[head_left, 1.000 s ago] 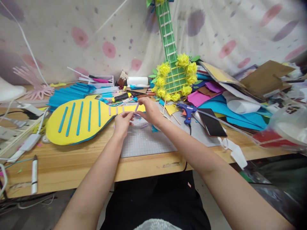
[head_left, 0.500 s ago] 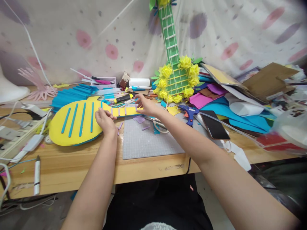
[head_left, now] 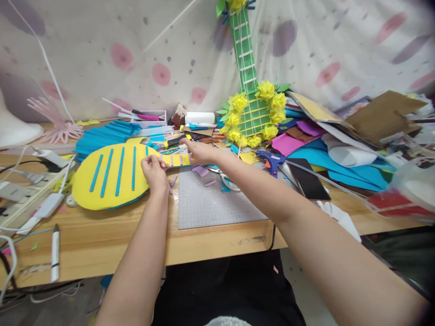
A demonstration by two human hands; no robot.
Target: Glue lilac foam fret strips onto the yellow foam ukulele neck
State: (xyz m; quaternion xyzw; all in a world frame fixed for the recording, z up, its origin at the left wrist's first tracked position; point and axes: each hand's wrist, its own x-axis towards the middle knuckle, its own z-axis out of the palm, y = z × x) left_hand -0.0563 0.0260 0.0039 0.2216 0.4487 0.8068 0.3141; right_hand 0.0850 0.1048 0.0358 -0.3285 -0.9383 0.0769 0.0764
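Observation:
A yellow craft guitar (head_left: 86,174) with a blue underside lies on the left of the desk, blue strips across its body and short lilac strips along its neck. My left hand (head_left: 154,172) is at the base of the neck, its fingers pinched together; what they hold is hidden. Over the far end of the neck, my right hand (head_left: 202,152) has its fingers closed about it, covering that end. Loose lilac paper pieces (head_left: 200,170) and scissors (head_left: 229,182) lie close by on the grey cutting mat (head_left: 217,206).
A green craft guitar (head_left: 249,74) with yellow flowers leans on the curtain behind. Right of the mat are a blue glue gun (head_left: 272,162), a phone (head_left: 309,179) and coloured sheets (head_left: 350,165). A marker (head_left: 55,253) and a power strip (head_left: 32,199) are at left.
My right hand has shifted slightly left along the neck, and its fingers have closed down on it. My left hand stays at the neck's base. The whole view has moved a little.

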